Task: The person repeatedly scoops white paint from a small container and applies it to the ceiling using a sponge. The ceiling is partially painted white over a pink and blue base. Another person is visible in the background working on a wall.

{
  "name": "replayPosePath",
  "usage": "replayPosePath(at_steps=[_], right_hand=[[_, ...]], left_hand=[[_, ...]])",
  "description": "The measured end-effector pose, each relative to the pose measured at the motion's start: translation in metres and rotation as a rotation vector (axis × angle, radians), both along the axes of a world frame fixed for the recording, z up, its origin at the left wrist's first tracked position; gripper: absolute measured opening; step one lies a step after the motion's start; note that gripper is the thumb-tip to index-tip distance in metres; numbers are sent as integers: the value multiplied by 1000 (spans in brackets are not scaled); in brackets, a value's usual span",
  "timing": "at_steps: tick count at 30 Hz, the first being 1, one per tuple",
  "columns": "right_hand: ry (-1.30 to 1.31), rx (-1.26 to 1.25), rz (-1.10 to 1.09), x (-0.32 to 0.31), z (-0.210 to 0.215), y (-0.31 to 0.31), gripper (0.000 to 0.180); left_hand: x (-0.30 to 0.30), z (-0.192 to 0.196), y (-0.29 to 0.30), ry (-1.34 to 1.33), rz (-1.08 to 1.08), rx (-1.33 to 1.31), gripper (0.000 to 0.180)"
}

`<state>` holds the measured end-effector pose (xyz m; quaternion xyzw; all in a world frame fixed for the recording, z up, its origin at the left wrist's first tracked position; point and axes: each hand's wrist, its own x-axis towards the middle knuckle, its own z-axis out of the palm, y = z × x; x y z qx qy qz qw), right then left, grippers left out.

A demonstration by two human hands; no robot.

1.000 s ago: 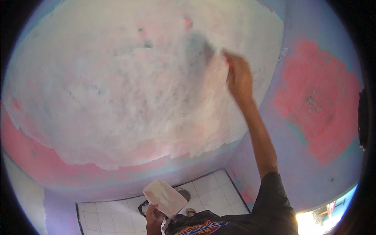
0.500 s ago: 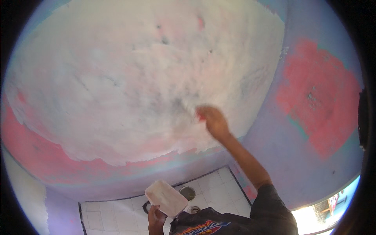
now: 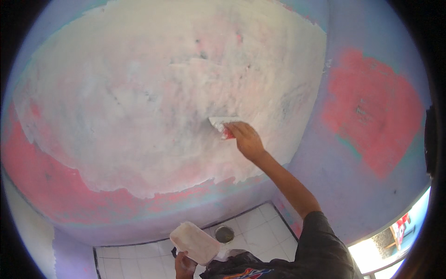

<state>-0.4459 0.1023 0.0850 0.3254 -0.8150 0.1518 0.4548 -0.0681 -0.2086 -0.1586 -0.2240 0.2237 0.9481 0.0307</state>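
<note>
Presently, a putty knife point(image 3: 222, 125) with a red handle is gripped in the closed right hand point(image 3: 247, 139) and pressed flat against the white-plastered wall point(image 3: 139, 107), while a white-smeared flat board point(image 3: 194, 242) is held from beneath by the closed left hand point(image 3: 185, 267) above the tiled floor point(image 3: 260, 232).

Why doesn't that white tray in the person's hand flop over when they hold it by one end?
The white tray probably is stiff: it juts out flat from the left hand, which grips only its lower end. It likely feels light, since one hand carries it alone. Its pale smeared coating may make it a bit slippery.
</note>
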Motion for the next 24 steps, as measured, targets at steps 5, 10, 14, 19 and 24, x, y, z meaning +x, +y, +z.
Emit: replayPosePath(at_steps=[5,10,14,19,24], right_hand=[[367,-243,-150,-32,190,44,31],[333,-214,-201,-46,179,57,33],[105,-23,-31,-9,27,21,39],[233,-175,-27,-15,118,20,39],[438,-253,-157,-28,252,38,40]], left_hand=[[20,0,-2,-15,-38,-33,71],[36,-42,-18,-23,-57,-21,72],[34,-15,-7,53,-37,-84,70],[43,-8,-11,106,-62,-301,70],[31,21,1,97,-76,-65,70]])
